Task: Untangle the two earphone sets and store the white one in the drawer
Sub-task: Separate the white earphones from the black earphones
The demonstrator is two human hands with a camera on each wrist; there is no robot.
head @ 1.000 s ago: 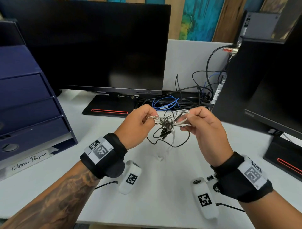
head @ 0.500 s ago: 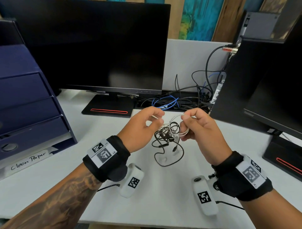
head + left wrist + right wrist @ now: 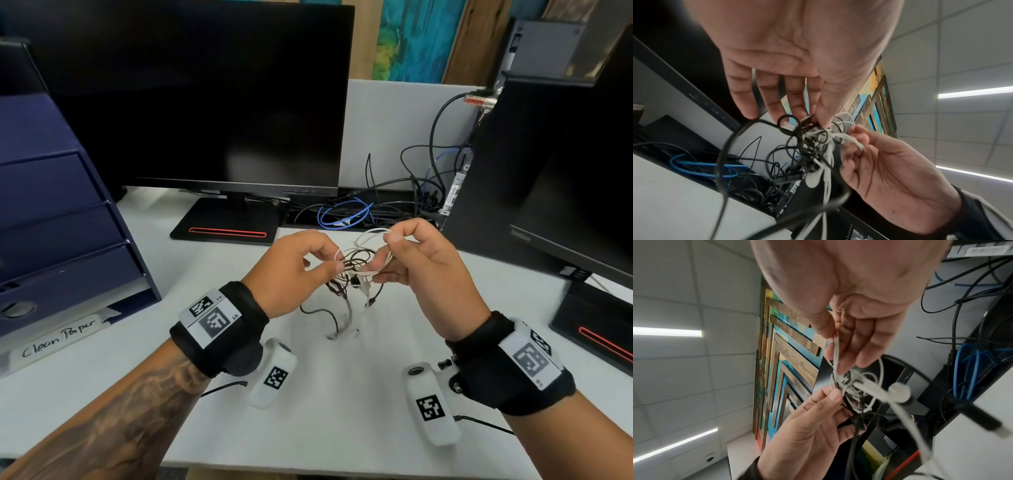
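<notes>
A knot of white earphones (image 3: 371, 240) and black earphones (image 3: 337, 287) hangs in the air above the white desk (image 3: 342, 394) between both hands. My left hand (image 3: 301, 267) pinches the tangle at its left side, thumb against fingertips. My right hand (image 3: 418, 263) pinches a white loop at the top right, its lower fingers under the knot. Loose black and white ends dangle down to the desk. In the right wrist view a white earbud (image 3: 898, 392) sticks out of the knot. The left wrist view shows the black earphones (image 3: 797, 129) looped at my fingertips. The blue drawer unit (image 3: 51, 222) stands at the left, drawers closed.
A black monitor (image 3: 205, 96) stands behind the hands and a second monitor (image 3: 565, 178) at the right. A pile of black and blue cables (image 3: 346, 214) lies between them at the back. A label reading "Clean Paper" (image 3: 58, 339) lies under the drawer unit.
Both hands have lifted the tangle slightly and shifted their pinches. The right hand has pulled a white loop up and to the right, and the dangling black loop has drawn up shorter.
</notes>
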